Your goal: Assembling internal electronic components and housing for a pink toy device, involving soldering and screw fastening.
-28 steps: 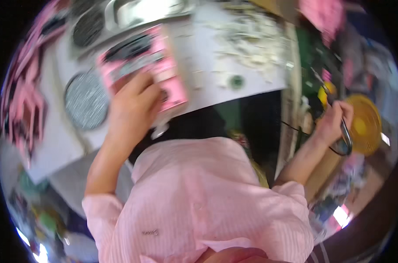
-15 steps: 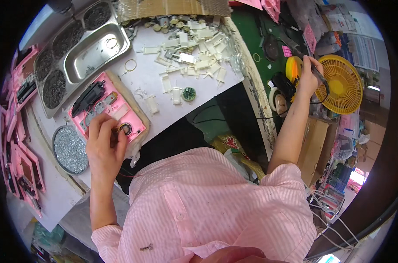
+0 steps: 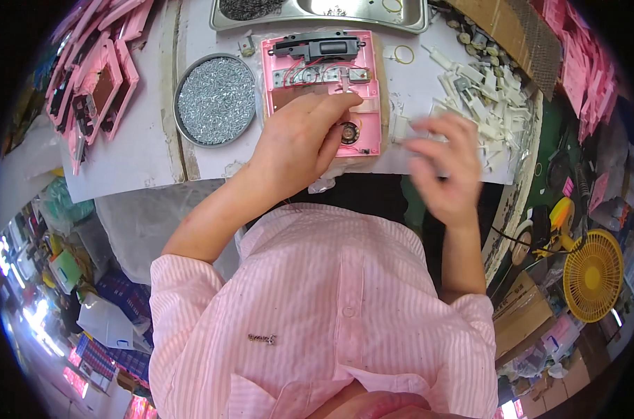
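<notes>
A pink plastic casing (image 3: 374, 133) lies open side up on a padded board, with a black plastic module (image 3: 317, 47), red wires and a small round speaker (image 3: 350, 133) in it. My left hand (image 3: 299, 136) grips the casing from its left side, index finger stretched over the middle and thumb beside the speaker; its other fingers are mostly hidden. To the right of the casing, my right hand (image 3: 450, 167) is in the air, blurred, fingers apart and nothing visible in them. Beyond it lies a heap of white plastic parts (image 3: 481, 91).
A round dish of small silvery screws (image 3: 216, 101) stands left of the casing. Behind is a metal compartment tray (image 3: 317, 21). Pink casings are stacked at far left (image 3: 104, 77) and far right (image 3: 589, 77). A yellow fan (image 3: 593, 276) and a cable are at right.
My right hand has let go of the black corded tool by the yellow fan and come left towards the casing. My view has turned left. My left hand stays at the casing, fingers less bunched.
</notes>
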Available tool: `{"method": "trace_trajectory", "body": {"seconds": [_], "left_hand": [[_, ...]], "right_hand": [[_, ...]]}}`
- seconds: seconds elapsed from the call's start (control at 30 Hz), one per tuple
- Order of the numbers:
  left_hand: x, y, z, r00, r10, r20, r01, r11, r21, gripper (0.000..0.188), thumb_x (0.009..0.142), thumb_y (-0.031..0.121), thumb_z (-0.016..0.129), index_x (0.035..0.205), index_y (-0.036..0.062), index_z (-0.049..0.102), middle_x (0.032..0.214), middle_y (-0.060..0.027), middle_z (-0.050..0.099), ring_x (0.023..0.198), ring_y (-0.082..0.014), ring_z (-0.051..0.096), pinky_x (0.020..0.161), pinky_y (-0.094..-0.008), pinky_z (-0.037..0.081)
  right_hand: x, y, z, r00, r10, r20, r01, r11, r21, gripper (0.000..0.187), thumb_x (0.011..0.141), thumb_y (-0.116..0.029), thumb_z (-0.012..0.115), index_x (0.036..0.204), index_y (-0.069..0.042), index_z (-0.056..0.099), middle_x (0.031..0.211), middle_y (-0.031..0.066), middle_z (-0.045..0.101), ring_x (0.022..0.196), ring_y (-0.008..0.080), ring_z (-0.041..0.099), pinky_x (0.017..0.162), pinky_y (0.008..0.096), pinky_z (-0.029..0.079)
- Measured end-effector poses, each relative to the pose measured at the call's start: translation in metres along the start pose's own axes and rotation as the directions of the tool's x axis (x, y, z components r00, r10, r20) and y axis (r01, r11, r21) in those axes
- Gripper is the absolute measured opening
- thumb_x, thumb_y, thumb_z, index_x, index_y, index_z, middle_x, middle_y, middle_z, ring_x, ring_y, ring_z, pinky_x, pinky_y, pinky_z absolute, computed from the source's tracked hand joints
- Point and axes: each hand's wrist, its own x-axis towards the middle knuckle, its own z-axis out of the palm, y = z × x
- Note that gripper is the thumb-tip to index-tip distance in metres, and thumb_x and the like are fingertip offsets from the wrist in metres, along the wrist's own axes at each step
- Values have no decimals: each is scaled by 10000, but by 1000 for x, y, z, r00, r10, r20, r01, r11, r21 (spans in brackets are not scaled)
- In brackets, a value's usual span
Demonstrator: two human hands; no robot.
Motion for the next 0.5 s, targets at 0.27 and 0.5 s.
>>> {"method": "trace_trajectory", "body": {"seconds": [0.27, 0.5], "left_hand": [[-4, -1, -12, 991, -73, -109, 66, 995, -73, 320, 810, 8, 692, 1122, 74, 665, 1070, -88, 663, 915, -281, 656, 794, -399, 533], [49, -15, -15, 962, 270, -49, -202, 819, 537, 175, 769, 169, 724, 943, 150, 726, 1205, -29, 621, 1155, -258, 541, 984, -463, 394]], "right_hand": [[20, -32, 50, 993, 111, 45, -99, 973, -210, 352, 821, -268, 759, 1117, -81, 726, 1524, 227, 430, 1402, 526, 270, 1147, 583, 248], [30, -15, 38, 996, 84, -38, -88, 991, -105, 242, 857, -189, 725, 1052, -47, 712, 1228, 165, 654, 1159, 382, 569, 985, 470, 458]]}}
